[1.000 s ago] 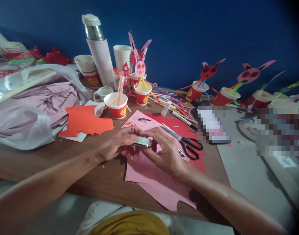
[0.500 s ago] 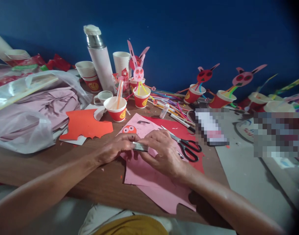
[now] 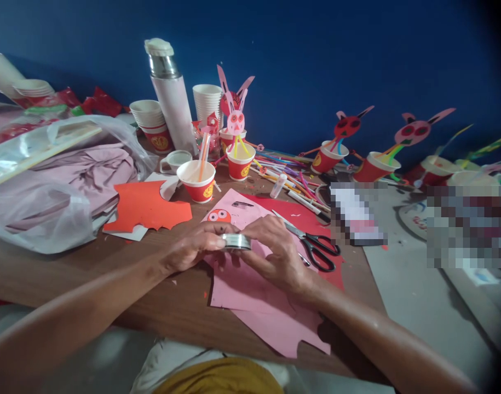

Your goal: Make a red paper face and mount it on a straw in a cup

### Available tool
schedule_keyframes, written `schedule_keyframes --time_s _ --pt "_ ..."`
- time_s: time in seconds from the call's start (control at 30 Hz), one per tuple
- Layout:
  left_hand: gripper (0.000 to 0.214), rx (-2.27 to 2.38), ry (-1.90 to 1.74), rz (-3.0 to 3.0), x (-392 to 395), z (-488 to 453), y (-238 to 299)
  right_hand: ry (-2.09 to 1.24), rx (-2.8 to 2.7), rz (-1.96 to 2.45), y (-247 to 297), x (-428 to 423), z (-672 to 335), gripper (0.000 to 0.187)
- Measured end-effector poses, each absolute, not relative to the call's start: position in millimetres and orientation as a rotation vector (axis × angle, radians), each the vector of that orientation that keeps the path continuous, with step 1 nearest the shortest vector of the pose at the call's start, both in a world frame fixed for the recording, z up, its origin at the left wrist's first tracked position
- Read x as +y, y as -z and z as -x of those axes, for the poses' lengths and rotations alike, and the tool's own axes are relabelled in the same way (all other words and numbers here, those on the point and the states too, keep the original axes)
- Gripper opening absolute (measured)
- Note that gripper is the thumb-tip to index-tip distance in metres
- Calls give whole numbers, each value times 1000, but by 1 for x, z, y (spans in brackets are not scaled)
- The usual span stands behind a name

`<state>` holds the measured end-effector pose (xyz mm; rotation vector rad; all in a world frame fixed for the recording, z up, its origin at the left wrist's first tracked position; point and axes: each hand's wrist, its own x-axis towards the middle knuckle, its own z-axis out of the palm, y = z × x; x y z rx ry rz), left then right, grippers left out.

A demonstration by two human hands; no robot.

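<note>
Between my two hands is a roll of tape (image 3: 237,241), seen edge-on and shiny. My left hand (image 3: 193,246) pinches its left end with thumb and fingers. The fingers and thumb of my right hand (image 3: 281,254) close on its right side. Below them lie sheets of pink paper (image 3: 242,287), partly covered by my hands. An orange paper face with round eyes (image 3: 218,216) lies just beyond my left fingers. Black-handled scissors (image 3: 322,251) rest to the right of my right hand, over pink and red paper (image 3: 293,210).
A red paper cup with straws (image 3: 196,180) stands beyond my hands, near a cut orange sheet (image 3: 151,205). A tall flask (image 3: 172,104) and cup stacks stand behind. Rabbit-faced cup figures (image 3: 240,161), loose colored straws (image 3: 291,175) and a plastic bag (image 3: 61,219) surround the workspace.
The roll of tape has turned slightly between my fingers, so more of its shiny edge shows. My right fingers have shifted a little. The view has moved slightly.
</note>
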<state>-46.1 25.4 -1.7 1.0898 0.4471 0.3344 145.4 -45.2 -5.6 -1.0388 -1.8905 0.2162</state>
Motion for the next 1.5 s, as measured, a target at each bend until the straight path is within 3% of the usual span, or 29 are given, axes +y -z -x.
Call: schedule_keyframes --time_s 0.27,0.57,0.7,0.97,1.27,1.5 --pt "17 697 -279 -1391 23 43 -2 139 -2082 1224 3 -47 -145 11" --pt "27 374 -394 -927 25 42 1 -259 -1845 1092 7 -47 -144 12" --pt "24 481 -334 -1007 26 43 0 -220 -1924 1112 7 -47 -147 5" --pt "12 680 -234 -1308 29 46 -4 -43 -2088 1200 8 -49 -146 9" --pt "22 393 -336 -1067 24 42 1 -276 -1928 1016 9 -47 -146 7" --pt "23 506 -273 -1122 23 43 1 -104 -2047 1066 12 -48 -148 8"
